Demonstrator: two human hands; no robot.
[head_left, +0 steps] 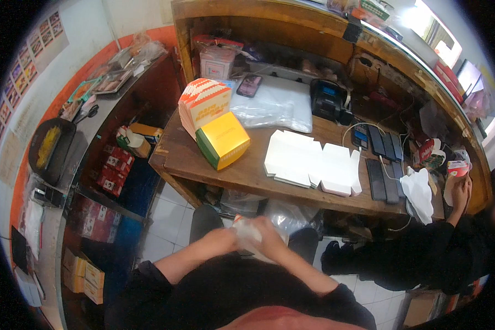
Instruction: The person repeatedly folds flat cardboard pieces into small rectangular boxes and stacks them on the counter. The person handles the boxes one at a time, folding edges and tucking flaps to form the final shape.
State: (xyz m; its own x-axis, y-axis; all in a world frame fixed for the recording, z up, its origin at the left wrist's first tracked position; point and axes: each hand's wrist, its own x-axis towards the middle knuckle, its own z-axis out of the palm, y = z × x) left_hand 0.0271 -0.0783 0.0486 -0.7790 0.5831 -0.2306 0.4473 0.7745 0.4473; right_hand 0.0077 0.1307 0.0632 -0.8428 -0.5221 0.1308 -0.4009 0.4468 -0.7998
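Over my lap, my left hand [221,241] and my right hand [268,237] are close together, closed around a white card piece [249,235] with a bit of orange at its top. Motion blurs the hands, and the fingers cover most of the piece, so its exact shape is unclear. On the wooden table [247,176] in front of me lies a stack of flat white box blanks [294,157]. To its left sit a yellow and green box [225,140] and a leaning stack of red-and-white printed cartons [203,102].
A person's hand [461,192] holds a small red-and-white carton [457,168] at the right. Several phones [380,179] with cables, a white plastic bag [418,193], a black printer-like device [330,102] and a clear plastic packet [275,104] lie on the table. A shelf counter [85,148] runs along the left.
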